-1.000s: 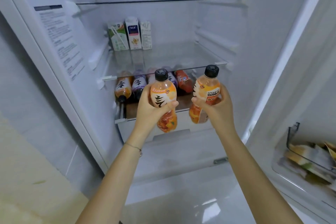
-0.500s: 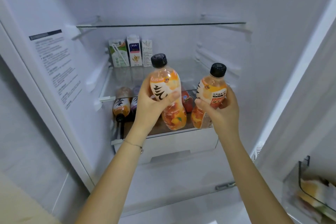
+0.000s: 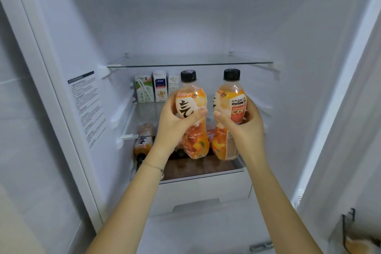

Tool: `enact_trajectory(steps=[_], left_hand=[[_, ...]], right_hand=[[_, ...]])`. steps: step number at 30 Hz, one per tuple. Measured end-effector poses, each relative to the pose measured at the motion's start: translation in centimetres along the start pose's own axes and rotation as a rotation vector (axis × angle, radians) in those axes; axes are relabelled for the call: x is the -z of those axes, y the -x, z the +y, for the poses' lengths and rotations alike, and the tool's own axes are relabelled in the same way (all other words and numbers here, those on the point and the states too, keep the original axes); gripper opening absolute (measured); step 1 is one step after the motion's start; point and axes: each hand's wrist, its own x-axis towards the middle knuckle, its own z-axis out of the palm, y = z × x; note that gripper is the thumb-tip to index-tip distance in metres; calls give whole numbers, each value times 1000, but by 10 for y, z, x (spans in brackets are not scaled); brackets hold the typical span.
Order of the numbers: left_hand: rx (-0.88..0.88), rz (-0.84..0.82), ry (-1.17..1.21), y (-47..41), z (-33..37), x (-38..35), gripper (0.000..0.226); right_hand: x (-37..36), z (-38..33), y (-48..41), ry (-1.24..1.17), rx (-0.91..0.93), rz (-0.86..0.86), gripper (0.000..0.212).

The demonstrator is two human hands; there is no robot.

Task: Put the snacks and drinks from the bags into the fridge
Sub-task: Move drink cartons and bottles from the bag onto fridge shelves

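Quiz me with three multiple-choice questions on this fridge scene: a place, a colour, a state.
1. Where do the three cartons stand? A) door bin B) back of a glass shelf C) bottom drawer
2. What colour are the caps on the left bottle and right bottle? A) red B) white C) black
3. What do the left hand and right hand hold? A) one bottle each B) nothing C) one bottle together
Answers: 1 B, they line the shelf's back edge; 2 C, both caps are black; 3 A, each hand grips its own bottle.
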Motion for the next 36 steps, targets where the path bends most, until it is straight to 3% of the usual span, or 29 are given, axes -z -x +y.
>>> enact_trajectory(steps=[5,15,24,28,31,36], left_hand=[[-115,-16,-19,-4,16,4,70],[-399,-29,-209,-15,1,1,79],[-397,-51,-289,-37,-31,-8,78],[-296,-143,-347,-48,-43,-11,74],[-171,-210,-504,-57,-51,-7,70],[-136,-301,-778,-65,-68,-6,75]], right_hand=[[-1,-14,-13,-27,61,-1,54],[1,-7,-22,-77,109,26,68],[11,6,-29,-94,93,79,73],[12,11,-31,-127,46,125,72],[12,13,-31,-136,38,148,72],[12,18,-32,-130,22,193,72]])
